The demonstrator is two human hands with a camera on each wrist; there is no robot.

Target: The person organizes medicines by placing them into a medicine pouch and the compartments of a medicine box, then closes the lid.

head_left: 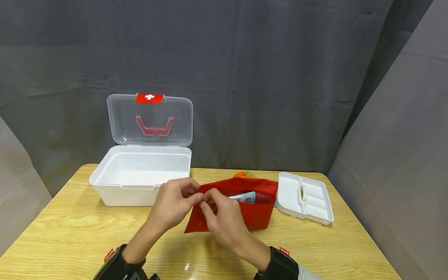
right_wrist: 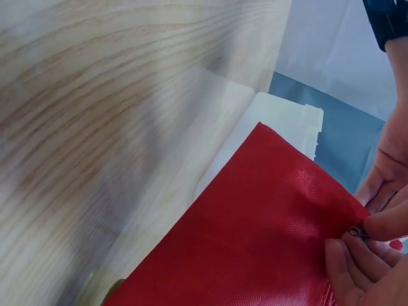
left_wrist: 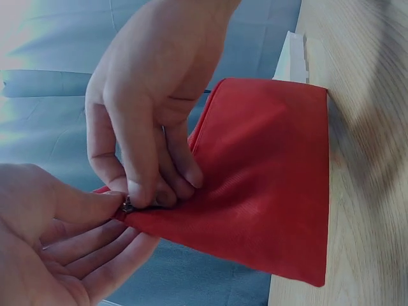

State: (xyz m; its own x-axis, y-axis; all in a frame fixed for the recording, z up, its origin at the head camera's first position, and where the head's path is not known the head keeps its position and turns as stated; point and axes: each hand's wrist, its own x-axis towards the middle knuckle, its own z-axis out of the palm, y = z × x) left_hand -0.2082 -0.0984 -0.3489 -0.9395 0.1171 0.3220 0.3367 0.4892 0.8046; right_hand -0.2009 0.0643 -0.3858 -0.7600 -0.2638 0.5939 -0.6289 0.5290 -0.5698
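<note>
I see the red pouch on the table, mouth open. Left hand pinches its corner; right hand pinches the zipper pull. Only the head view shows a tube inside.

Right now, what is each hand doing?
Left hand: fingers pinch the red pouch at its corner.
Right hand: fingers pinch the zipper pull.

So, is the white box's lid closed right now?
No, the clear lid stands upright above the open white box.
</note>
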